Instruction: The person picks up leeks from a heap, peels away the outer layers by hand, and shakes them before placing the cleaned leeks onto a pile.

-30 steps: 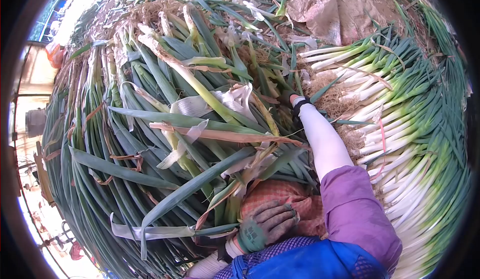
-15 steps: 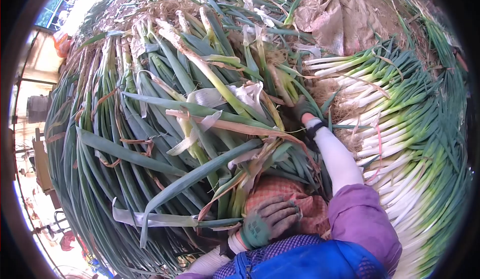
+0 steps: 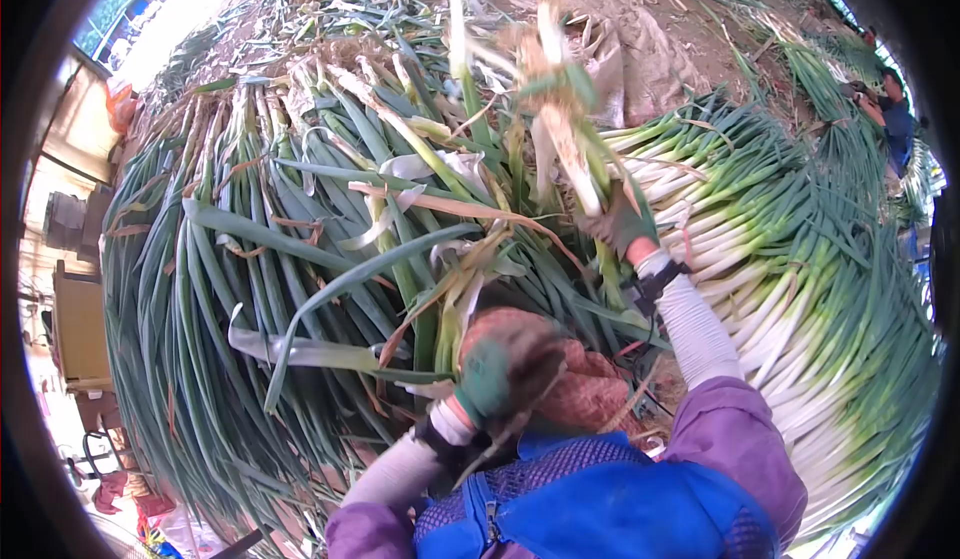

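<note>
Here the right hand (image 3: pixel 622 225) grips a leek (image 3: pixel 560 109) pointing up and away (left hand (image 3: pixel 497 377) blurred, grip unclear).

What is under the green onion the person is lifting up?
Under the raised green onion in the right hand lies a big heap of untrimmed green onions with dry leaves. What the heap rests on cannot be seen; the stalks cover it.
</note>
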`<control>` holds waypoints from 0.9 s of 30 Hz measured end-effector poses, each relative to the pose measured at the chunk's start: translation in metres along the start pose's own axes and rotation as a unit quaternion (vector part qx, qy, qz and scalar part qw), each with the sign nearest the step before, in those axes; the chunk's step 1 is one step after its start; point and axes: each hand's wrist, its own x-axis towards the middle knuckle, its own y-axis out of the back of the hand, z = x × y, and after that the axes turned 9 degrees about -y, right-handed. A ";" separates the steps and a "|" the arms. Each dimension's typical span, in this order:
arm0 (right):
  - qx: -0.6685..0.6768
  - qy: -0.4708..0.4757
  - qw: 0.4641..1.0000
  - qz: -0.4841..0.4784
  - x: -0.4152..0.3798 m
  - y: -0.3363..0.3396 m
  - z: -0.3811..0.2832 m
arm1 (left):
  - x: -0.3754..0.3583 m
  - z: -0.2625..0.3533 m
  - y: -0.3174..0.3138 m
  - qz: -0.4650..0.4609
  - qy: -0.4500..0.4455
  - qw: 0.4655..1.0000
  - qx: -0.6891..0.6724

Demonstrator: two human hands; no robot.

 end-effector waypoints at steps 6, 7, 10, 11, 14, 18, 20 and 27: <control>0.002 0.052 0.998 0.021 -0.013 0.130 -0.135 | 0.072 0.004 -0.005 0.166 -0.097 0.981 -0.008; -0.016 0.059 0.998 0.002 -0.014 0.147 -0.158 | 0.088 0.006 -0.010 0.218 -0.126 0.967 -0.027; -0.085 0.081 0.992 -0.043 -0.029 0.182 -0.221 | 0.126 0.055 0.008 0.235 -0.127 0.914 -0.304; -0.117 0.089 0.988 -0.048 -0.038 0.189 -0.242 | 0.126 0.071 0.013 0.229 -0.125 0.911 -0.320; -0.205 0.165 0.954 -0.142 -0.074 0.206 -0.290 | 0.114 0.100 0.018 0.242 -0.098 0.891 -0.371; -0.157 0.539 0.789 -0.251 -0.045 0.164 -0.259 | 0.072 0.106 0.031 0.296 -0.051 0.862 -0.408; -0.093 0.688 0.692 -0.198 -0.077 0.151 -0.260 | 0.037 0.087 0.041 0.280 0.019 0.853 -0.440; 0.055 0.092 0.934 -0.340 -0.086 0.076 -0.222 | -0.049 0.016 0.020 0.353 0.052 0.715 -0.601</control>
